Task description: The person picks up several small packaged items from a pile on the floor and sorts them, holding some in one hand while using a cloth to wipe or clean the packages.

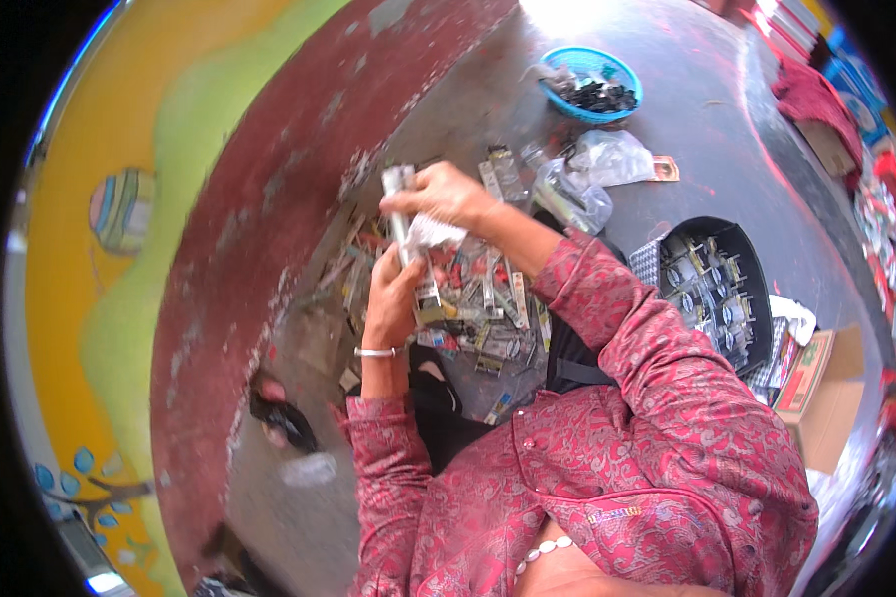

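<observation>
My left hand grips the lower end of a long, narrow whitish packet, with its fingers wrapped round it. Higher up, the fingers of my right hand are closed on the same packet near its top. A crumpled white piece, paper or cloth, hangs just under my right hand; whether the fingers hold it is hard to see. Both hands are over a loose heap of small packages on the floor, in white, red and yellow. Motion blurs the packet's upper end.
To the right stands a black container holding several clear-and-yellow packs, beside an open cardboard box. Clear plastic bags lie ahead, below a blue basket with dark bits. A maroon-based wall curves along the left.
</observation>
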### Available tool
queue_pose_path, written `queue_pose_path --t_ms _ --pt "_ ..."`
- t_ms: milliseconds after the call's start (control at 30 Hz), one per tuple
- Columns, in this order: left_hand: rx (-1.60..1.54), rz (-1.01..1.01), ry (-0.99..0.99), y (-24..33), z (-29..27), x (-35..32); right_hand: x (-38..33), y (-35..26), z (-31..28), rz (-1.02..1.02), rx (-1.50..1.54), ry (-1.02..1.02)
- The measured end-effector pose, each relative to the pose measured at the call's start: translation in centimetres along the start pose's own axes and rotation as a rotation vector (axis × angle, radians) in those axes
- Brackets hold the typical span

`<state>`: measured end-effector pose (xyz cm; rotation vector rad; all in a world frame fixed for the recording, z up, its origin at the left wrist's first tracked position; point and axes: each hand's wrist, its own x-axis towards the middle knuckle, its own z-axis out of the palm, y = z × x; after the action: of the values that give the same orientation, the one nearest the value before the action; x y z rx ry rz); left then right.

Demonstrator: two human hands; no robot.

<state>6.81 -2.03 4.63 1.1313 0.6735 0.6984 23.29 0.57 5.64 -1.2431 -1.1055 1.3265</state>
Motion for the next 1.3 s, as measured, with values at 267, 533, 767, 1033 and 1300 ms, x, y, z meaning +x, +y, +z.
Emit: queue_pose_path --t_ms 267,533,767,1033,1300 --pt "-0.287 -0.105 -0.002 -0.2 -1.8 -0.3 -1.0 -3.2 1.6 -0.671 -0.318 0.637" --pt "-0.113 -0.155 -0.147 1.0 -1.4 -2.0 3.0 -1.5 -0.9 -0.766 -1.075 0.713" --pt "-0.301 -0.254 -0.074 1.6 -5.3 -2.2 -0.9 -2.1 -0.2 -0.869 -1.136 0.228" --pt "-0.411 -0.252 -0.225 2.7 -5.1 -3.2 -1.2 1.5 2.5 -0.772 -1.464 -0.086" --pt "-0.611 -0.063 -0.193 2.3 -8.9 -1.6 -0.9 1.1 2.8 -0.144 -0.475 -0.409"
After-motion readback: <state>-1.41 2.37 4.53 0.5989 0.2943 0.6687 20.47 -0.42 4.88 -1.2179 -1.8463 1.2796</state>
